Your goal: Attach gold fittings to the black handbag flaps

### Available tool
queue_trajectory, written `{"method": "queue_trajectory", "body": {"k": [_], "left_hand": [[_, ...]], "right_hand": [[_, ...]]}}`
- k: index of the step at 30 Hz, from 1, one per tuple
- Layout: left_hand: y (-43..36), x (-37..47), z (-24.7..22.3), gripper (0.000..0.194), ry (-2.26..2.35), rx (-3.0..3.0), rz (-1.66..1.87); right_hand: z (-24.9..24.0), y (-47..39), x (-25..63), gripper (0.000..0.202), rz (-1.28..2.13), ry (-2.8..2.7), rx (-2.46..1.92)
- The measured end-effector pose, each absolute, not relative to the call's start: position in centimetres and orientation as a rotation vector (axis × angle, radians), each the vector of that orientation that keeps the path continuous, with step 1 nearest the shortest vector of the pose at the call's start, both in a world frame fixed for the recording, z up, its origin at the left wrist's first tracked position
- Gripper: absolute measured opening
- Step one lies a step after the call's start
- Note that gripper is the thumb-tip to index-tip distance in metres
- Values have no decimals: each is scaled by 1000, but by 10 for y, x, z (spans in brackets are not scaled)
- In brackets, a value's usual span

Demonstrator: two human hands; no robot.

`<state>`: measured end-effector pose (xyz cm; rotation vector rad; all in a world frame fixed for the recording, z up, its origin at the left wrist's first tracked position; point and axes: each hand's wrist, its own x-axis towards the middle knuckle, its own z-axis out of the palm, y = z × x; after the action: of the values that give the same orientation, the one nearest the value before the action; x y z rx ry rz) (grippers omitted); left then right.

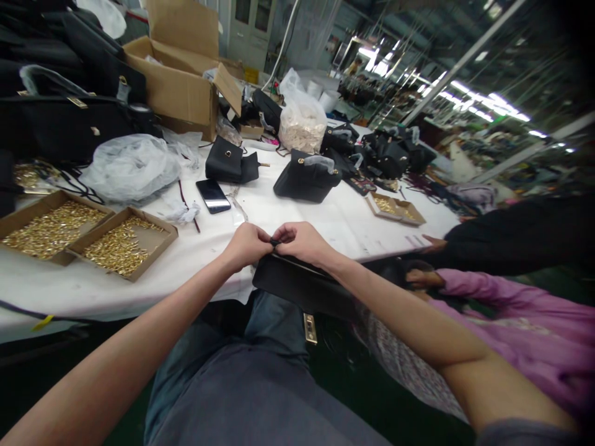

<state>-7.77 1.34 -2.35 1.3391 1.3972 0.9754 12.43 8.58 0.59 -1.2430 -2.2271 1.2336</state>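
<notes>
The bag piece (302, 285) draped over faded blue jeans (274, 322) is plain black, the clasp plate (310, 328) below it gold. The small handbag (307, 178) is black too, with a gold ring (301, 161) — all against a white tablecloth (190, 254). Metal fittings (116, 254) gleam gold in a brown cardboard tray (151, 238). The shirt (251, 396) is dark grey, the floor (332, 365) deep green; a co-worker's sleeve (474, 282) is pink — the fabric (404, 371) beside it speckled pale and dark.
</notes>
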Motion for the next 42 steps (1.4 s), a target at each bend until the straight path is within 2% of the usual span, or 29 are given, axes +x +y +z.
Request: {"method": "queue_trajectory", "body": {"k": [8, 19, 24, 29, 35, 42], "left_hand": [[11, -78, -24, 26, 1390, 1371, 990], [10, -75, -15, 14, 1519, 1442, 974], [14, -80, -18, 20, 1399, 1461, 977], [19, -81, -12, 18, 1470, 1676, 954], [19, -89, -7, 24, 1252, 1623, 881], [22, -77, 0, 13, 1499, 1690, 841]], "right_hand": [[5, 84, 126, 29, 1252, -2212, -1213], [3, 79, 125, 30, 1277, -2161, -1192], [0, 87, 129, 32, 1333, -2147, -1151], [6, 92, 133, 38, 1452, -2143, -1026], [9, 89, 130, 42, 1516, -2144, -961], [10, 90, 131, 39, 1488, -2155, -968]]}}
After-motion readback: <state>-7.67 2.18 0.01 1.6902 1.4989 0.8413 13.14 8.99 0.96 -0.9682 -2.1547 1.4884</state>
